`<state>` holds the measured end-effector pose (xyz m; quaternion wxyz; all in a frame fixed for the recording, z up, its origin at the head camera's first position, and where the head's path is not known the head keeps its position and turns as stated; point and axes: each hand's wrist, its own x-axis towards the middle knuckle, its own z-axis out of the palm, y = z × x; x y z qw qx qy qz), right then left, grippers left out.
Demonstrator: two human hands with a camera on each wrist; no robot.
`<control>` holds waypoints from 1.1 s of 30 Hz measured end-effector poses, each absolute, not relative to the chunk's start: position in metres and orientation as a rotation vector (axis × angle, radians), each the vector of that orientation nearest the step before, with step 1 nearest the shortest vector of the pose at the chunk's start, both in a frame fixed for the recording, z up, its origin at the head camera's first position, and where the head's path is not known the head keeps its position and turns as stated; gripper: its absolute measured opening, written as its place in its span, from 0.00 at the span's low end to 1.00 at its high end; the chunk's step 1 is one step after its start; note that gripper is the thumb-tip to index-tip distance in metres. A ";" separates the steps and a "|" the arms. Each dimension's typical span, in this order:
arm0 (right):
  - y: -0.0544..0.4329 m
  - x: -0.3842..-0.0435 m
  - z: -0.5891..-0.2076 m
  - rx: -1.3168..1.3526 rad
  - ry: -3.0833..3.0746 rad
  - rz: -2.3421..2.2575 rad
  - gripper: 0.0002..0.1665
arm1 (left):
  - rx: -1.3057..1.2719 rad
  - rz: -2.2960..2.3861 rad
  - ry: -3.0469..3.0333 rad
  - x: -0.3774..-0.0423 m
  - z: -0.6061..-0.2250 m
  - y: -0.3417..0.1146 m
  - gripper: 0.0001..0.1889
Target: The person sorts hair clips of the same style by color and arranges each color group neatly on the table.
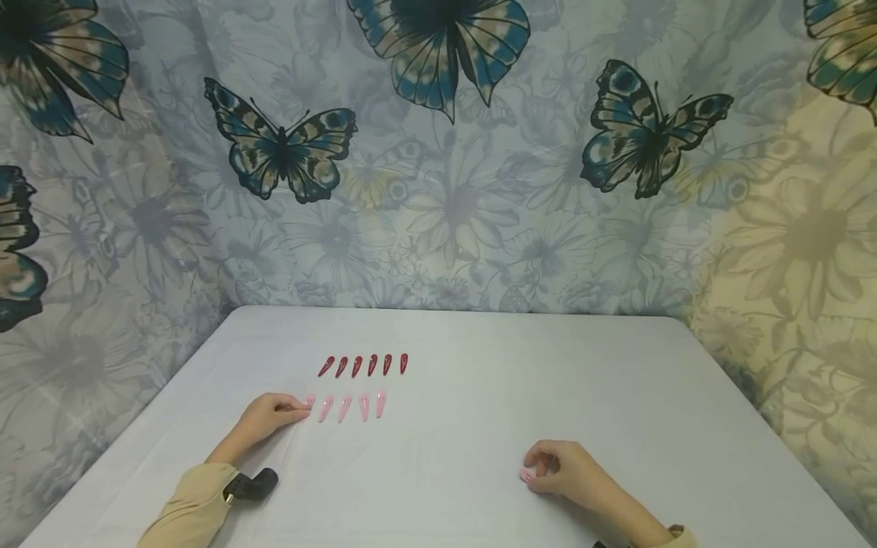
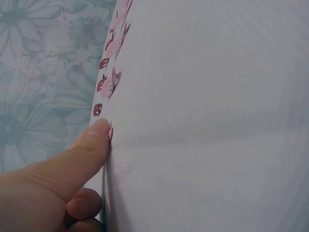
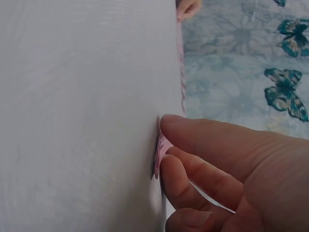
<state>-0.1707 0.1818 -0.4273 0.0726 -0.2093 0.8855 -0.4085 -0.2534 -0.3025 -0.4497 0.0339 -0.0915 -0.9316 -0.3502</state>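
My left hand pinches the leftmost pink hair clip of a row on the table. In the left wrist view, the thumb covers most of that clip. Beside it lie several more pink snap clips, slightly slanted. Behind them runs a row of several dark red snap clips. Off to the right, low over the table, my right hand holds pink hair clips between thumb and fingers. The right wrist view shows these pink clips edge-on, close to the white surface and partly hidden by the fingertips.
A white-covered table with rounded far corners spreads under both hands. Patterned cloth with butterflies and flowers hangs behind and along the sides. A black wrist device sits at the left sleeve.
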 end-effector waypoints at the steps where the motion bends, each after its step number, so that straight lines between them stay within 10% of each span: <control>1: 0.182 -0.170 -0.428 -0.635 2.658 -1.235 0.12 | -0.284 -1.074 -2.866 -0.254 -0.450 -0.302 0.07; 33: 0.189 -0.173 -0.430 -0.718 2.619 -1.381 0.06 | -0.251 -1.077 -2.867 -0.248 -0.444 -0.297 0.07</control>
